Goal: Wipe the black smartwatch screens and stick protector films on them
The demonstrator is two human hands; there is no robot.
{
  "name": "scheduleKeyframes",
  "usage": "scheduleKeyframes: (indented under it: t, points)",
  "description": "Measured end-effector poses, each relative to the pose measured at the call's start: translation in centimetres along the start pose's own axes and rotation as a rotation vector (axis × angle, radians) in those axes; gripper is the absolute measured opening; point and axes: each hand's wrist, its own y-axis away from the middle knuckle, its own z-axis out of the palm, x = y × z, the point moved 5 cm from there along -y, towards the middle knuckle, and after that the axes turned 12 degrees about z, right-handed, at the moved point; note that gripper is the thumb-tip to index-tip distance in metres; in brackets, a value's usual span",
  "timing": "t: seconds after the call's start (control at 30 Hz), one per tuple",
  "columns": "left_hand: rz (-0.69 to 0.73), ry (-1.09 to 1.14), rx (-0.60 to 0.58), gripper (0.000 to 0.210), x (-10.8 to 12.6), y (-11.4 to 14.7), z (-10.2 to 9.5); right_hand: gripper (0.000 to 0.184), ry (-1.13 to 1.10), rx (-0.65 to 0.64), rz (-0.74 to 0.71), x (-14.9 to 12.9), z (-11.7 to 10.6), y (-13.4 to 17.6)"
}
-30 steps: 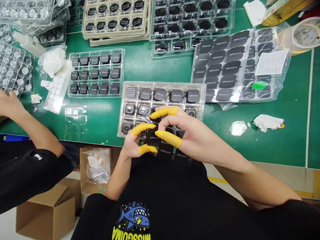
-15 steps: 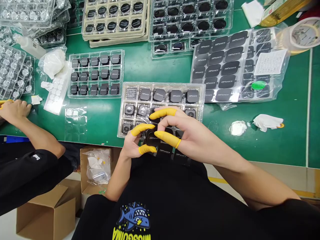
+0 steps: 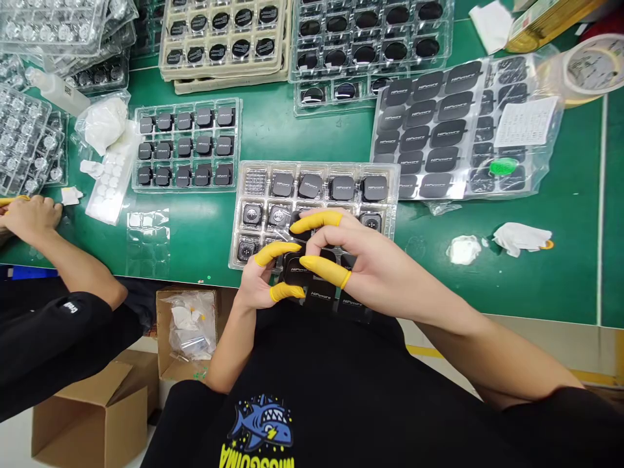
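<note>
My left hand [image 3: 260,279], with yellow finger cots on thumb and index finger, grips the left edge of a clear sheet of black square stickers [image 3: 320,296] printed "HiFuture". My right hand [image 3: 363,253], also in yellow cots, lies over the sheet with its fingertips bent in on it. By its index tip is a small dark piece [image 3: 297,218], mostly hidden. Just beyond and partly beneath my hands lies a clear plastic tray [image 3: 316,166] with black square watch cases [image 3: 342,188] and several watch bodies showing their round sensor backs [image 3: 252,214].
A second tray of black cases [image 3: 184,148] lies on the left. Trays of round dark parts [image 3: 365,55] stand at the back. Bagged sticker sheets [image 3: 441,133], a tape roll [image 3: 592,68] and a white cloth [image 3: 522,238] are on the right. A co-worker's hand [image 3: 32,214] rests at far left.
Nearly nothing differs. Both my hands keep the same place and grip, and the sheet shifts only very slightly.
</note>
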Motion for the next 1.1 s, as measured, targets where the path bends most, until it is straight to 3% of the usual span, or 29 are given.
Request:
scheduleKeyframes:
  t: [1.1]
  points:
    - [-0.056, 0.006, 0.03, 0.074, -0.3, 0.4, -0.05, 0.009, 0.088, 0.09, -0.049, 0.26, 0.58, -0.1]
